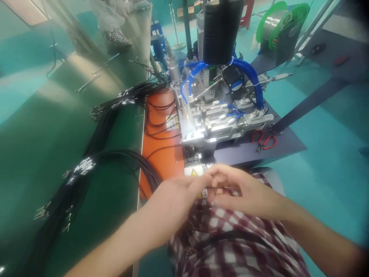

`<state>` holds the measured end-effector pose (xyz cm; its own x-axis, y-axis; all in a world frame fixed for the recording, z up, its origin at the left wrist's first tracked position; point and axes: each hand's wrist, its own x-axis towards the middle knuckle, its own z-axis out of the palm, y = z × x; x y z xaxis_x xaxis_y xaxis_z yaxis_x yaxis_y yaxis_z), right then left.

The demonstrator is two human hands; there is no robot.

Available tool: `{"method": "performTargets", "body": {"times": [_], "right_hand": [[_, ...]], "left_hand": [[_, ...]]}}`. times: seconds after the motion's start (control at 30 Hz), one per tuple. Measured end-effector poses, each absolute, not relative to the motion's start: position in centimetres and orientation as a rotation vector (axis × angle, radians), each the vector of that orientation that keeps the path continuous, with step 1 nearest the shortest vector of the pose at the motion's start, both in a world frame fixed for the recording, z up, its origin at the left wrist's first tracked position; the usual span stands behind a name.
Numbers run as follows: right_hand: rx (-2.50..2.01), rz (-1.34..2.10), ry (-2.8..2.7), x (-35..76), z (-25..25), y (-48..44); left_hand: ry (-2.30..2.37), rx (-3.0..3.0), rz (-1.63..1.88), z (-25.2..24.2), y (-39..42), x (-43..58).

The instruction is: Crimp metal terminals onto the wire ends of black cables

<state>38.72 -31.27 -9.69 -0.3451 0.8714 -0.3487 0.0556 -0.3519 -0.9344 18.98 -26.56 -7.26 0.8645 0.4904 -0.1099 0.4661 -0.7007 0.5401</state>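
Observation:
My left hand [180, 194] and my right hand [233, 188] meet in front of the machine [219, 111], above my checked clothing. Their fingers are pressed together around something small and dark, too blurred to make out. Beneath and behind the fingers shows a white label with a yellow warning triangle [194, 172]. Beside my left wrist, a bundle of black cables [138, 159] arches over the orange surface [163, 154]. Another black cable [236, 234] lies across my lap.
Black cables with bare ends [69, 192] cover part of the green table [121, 132]. Red-handled pliers [263, 143] lie on the machine's grey base at the right. Farther back are a bag of small metal parts [115, 38] and a green wire spool [273, 25].

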Motion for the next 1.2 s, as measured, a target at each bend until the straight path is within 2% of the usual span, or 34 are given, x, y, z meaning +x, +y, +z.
{"method": "performTargets", "body": {"times": [0.2,1.0,1.2], "right_hand": [[-1.346,1.582,-1.055,39.3,-11.4,-31.6],[-1.481,1.307,-1.144,37.3,-12.1,-29.5],[-1.448,1.302,-1.112,37.0,-12.7,-28.5]], "left_hand": [[0.968,2.021,0.152,-8.6,-26.3,17.0],[1.078,1.694,0.383,-10.8,-25.2,19.6],[1.060,1.356,0.436,-11.0,-23.6,20.3]]}}
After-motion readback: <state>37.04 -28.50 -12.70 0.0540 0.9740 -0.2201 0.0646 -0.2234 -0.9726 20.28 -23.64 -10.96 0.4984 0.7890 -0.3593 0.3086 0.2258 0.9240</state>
